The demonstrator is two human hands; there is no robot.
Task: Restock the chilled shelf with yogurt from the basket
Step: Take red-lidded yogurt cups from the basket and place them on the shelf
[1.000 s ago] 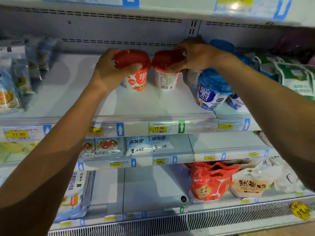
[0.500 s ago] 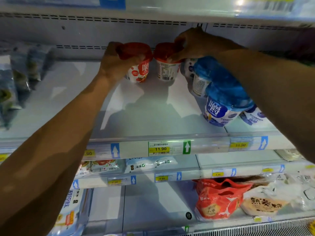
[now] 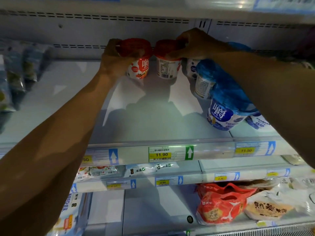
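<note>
Two red-lidded yogurt cups stand side by side deep at the back of the white chilled shelf (image 3: 153, 120). My left hand (image 3: 115, 58) grips the left red-lidded cup (image 3: 139, 65) round its lid. My right hand (image 3: 192, 45) grips the right red-lidded cup (image 3: 167, 68) by its lid. To the right, under my right forearm, a row of blue-lidded yogurt cups (image 3: 223, 108) runs from the back toward the shelf's front edge. The basket is out of view.
Bagged goods (image 3: 15, 74) hang at the shelf's left end. A price rail (image 3: 162, 155) marked 11.90 lines the front edge. Lower shelves hold flat packs (image 3: 150, 169), a red bag (image 3: 221, 203) and a pale bag (image 3: 271, 208).
Both hands have pushed the two red-lidded cups further back on the shelf, toward its rear wall. The camera has moved closer and tilted down.
</note>
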